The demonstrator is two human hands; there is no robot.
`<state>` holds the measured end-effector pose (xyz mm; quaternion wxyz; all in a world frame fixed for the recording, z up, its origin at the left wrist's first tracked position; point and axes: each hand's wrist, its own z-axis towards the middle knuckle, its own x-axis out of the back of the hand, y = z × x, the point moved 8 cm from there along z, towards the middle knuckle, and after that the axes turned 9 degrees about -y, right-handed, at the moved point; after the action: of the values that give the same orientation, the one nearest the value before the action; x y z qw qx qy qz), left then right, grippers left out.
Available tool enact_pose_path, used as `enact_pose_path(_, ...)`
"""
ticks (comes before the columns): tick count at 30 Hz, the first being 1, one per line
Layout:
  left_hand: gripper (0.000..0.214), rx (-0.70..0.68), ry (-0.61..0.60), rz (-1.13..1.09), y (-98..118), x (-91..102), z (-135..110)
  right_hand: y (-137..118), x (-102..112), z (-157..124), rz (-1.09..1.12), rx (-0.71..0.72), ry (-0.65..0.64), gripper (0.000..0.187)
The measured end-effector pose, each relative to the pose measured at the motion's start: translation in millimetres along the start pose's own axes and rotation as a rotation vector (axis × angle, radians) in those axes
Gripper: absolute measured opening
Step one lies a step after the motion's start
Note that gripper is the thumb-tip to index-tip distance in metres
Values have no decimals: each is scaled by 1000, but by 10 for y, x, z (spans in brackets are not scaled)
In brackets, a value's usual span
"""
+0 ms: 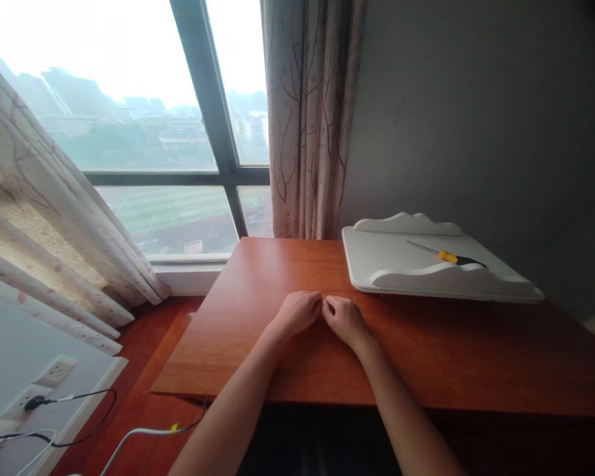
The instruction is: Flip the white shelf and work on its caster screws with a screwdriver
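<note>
My left hand [301, 311] rests on the brown wooden table [258, 271], its fingers curled in and closed. Just to its right, my right hand [345, 320] is curled in the same way, thumb bent toward the index finger. The two hands meet or nearly meet at the fingertips; I cannot tell whether they touch. No object shows in either hand, though the undersides of the fingers are hidden. Beyond my right hand stands a white raised tray [381, 251] with wavy side rails. On it lies a screwdriver [447, 256] with a yellow and black handle.
A window [143, 132] fills the left background, with patterned curtains [307, 132] at its sides. A grey wall [476, 132] rises behind the table. At lower left, a black plug [37, 402] sits in a wall socket, and a white cable [139, 433] runs below the table edge.
</note>
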<state>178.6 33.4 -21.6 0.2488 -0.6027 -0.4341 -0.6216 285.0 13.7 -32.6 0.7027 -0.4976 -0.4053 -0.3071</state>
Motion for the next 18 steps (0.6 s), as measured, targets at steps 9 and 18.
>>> enact_pose_path(9,26,-6,9,-1,-4,-7,-3,1,-10,5,-3,-1,-4,31)
enact_pose_path(18,27,-11,15,3,-2,-10,-1,-2,-8,3,-12,1,1,31)
